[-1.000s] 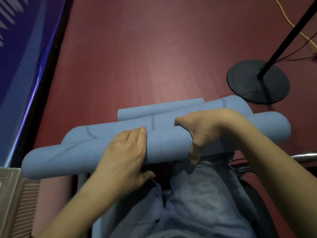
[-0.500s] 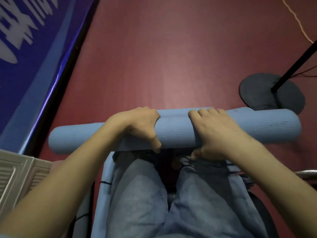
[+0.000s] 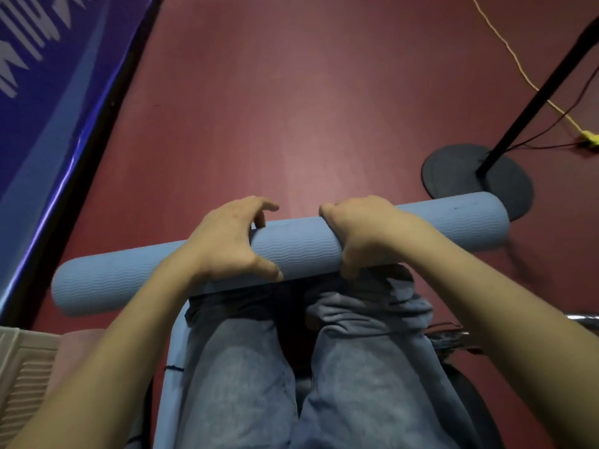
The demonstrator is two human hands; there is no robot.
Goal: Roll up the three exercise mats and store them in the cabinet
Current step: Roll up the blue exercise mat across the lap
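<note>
Mat [image 3: 301, 247], blue and rolled into a tight tube, lying crosswise just past the knees of the jeans [image 3: 372, 367], running from low on the left to higher on the right above the dark red floor [image 3: 291, 108]. Being gripped near the middle by both hands, set a short way apart with a bare stretch of ribbed roll showing between them. Left hand [image 3: 227, 241] arching over the top of the tube, thumb pressing on the near side, index finger lifting slightly off the far side while the other fingers curl down behind the roll. Right hand [image 3: 366, 234] clenching round the tube more fully, knuckles riding on top, fingers wrapping over the far side, thumb hooking under the near edge against the bunched denim. Right end of the tube overlapping the round black base [image 3: 460, 176] of a stand, possibly only passing above it rather than touching, the angle being too steep to settle it. Black pole [image 3: 534, 98] rising slantwise from that base toward the upper right. Yellow cord [image 3: 518, 66] trailing across the floor behind the pole. Blue banner [image 3: 48, 108] with white lettering sloping along the left edge. Pale ribbed panel [image 3: 22, 377] sitting at the lower left corner beside the left forearm.
</note>
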